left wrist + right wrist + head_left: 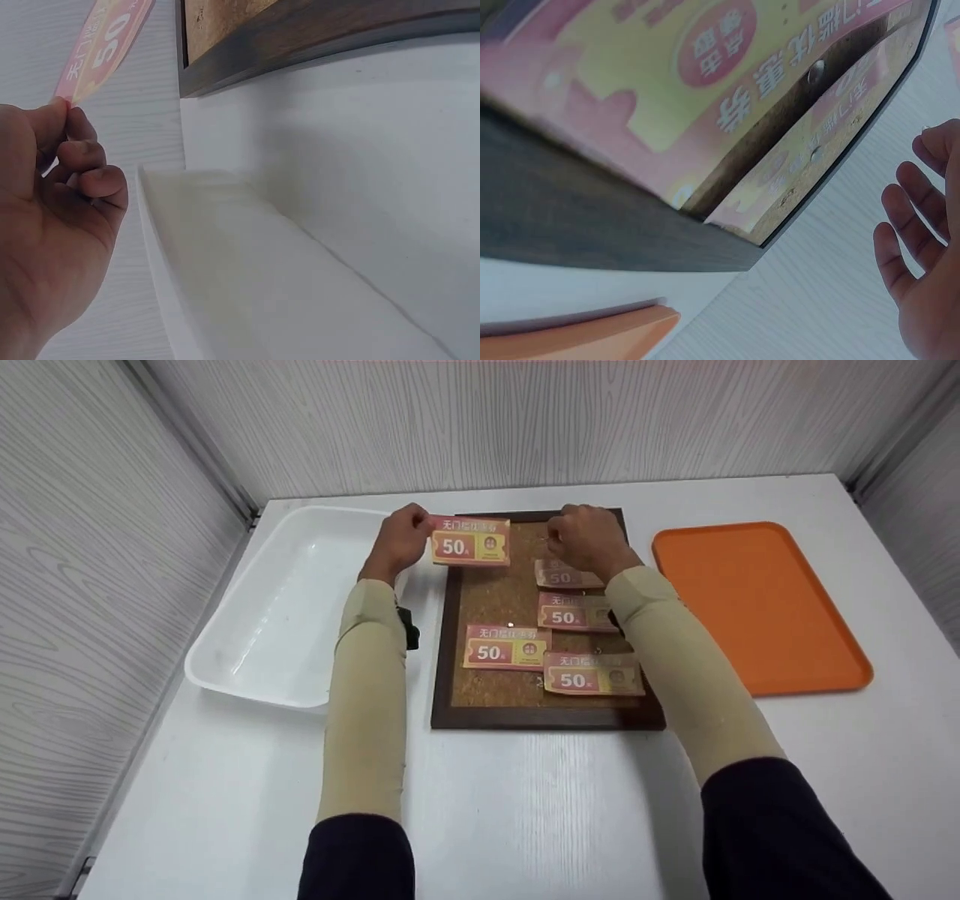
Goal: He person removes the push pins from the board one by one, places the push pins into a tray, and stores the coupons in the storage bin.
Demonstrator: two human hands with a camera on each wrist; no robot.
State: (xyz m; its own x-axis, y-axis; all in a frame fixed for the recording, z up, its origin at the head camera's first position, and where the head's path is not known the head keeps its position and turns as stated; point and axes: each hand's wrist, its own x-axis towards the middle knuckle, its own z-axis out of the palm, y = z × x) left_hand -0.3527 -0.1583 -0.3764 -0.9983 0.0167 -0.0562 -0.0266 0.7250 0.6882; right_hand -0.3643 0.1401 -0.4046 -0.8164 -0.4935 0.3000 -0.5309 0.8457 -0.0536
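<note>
My left hand [401,540] pinches a red and yellow paper coupon [471,541], marked 50, by its left edge. The coupon hangs over the upper left of a dark-framed cork board [495,592]; in the left wrist view only a thumb-and-finger grip touches it. Above the board's upper right, my right hand [589,536] has thumb and forefinger together, and a tiny pale pushpin [924,129] shows at their tips. Several more coupons lie on the board, among them a lower left coupon [506,647] and a lower right coupon [592,673]. Pushpins [816,71] show beside them.
To the left stands a white plastic tub [262,607], its right side partly behind my left arm. An orange tray [772,607] lies right of the board, near my right forearm. Everything is on a white table [495,810] with panelled walls at the back and sides.
</note>
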